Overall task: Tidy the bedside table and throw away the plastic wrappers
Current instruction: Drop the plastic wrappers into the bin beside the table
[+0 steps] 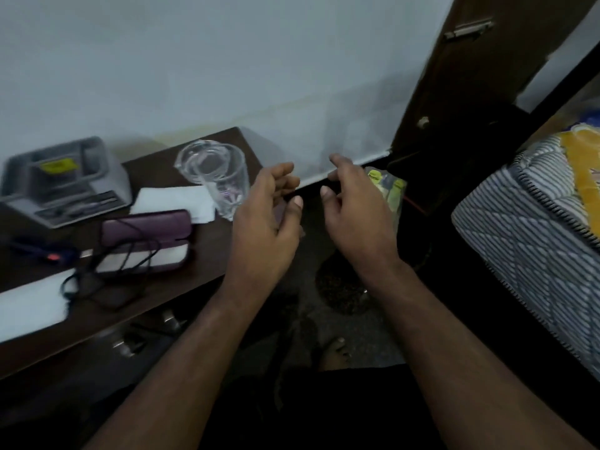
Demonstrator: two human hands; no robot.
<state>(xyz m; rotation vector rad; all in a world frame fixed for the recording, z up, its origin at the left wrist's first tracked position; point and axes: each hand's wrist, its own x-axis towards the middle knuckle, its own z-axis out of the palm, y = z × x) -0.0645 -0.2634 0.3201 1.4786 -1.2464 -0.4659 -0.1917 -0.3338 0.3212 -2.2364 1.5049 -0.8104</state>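
Observation:
The dark brown bedside table (207,254) fills the left of the view. On it stand a clear tumbler (217,177), a white tissue (172,199), a purple case (146,230) with a black cable (107,280) looped over it, and a grey organiser (61,180). My left hand (269,209) hovers off the table's right end, fingers loosely curled around nothing. My right hand (354,206) hovers beside it with fingers spread. A yellow-green plastic wrapper (388,186) shows just behind my right hand; I cannot tell whether it touches the hand.
A white sheet (29,306) and a blue gadget with a red light (48,254) lie at the table's left. Drawer handles (168,319) sit below the top. A striped mattress (535,241) is at the right, a brown door (470,76) behind. My bare foot (334,350) is on the dark floor.

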